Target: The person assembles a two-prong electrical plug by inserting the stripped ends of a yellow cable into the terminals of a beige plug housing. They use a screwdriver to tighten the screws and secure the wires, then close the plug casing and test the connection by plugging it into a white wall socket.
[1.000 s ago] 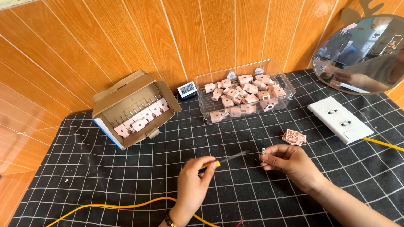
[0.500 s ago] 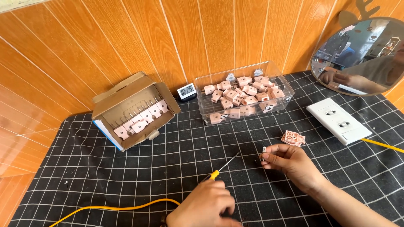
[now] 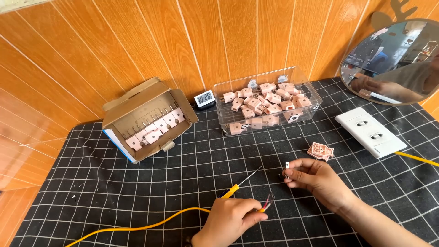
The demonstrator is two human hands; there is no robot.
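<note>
My left hand [image 3: 231, 221] pinches the stripped end of a yellow cable [image 3: 137, 226], whose bare red and dark wire tips stick out past my fingers. A yellow-handled screwdriver [image 3: 241, 182] lies on the mat just above that hand. My right hand [image 3: 315, 178] holds a small metal plug part [image 3: 286, 168] between thumb and fingers, to the right of the screwdriver tip. A pink plug half [image 3: 320, 151] lies on the mat just above my right hand.
A clear plastic tray [image 3: 267, 103] holds several pink plugs. An open cardboard box [image 3: 148, 121] with more plugs sits at the left. A small digital clock [image 3: 204, 98], a white socket strip [image 3: 369, 132] with a yellow cord, and a round mirror [image 3: 395, 61] stand around.
My left hand let go of the screwdriver, which now lies on the mat, then dropped lower and took the yellow cable's end. My right hand stayed in place.
</note>
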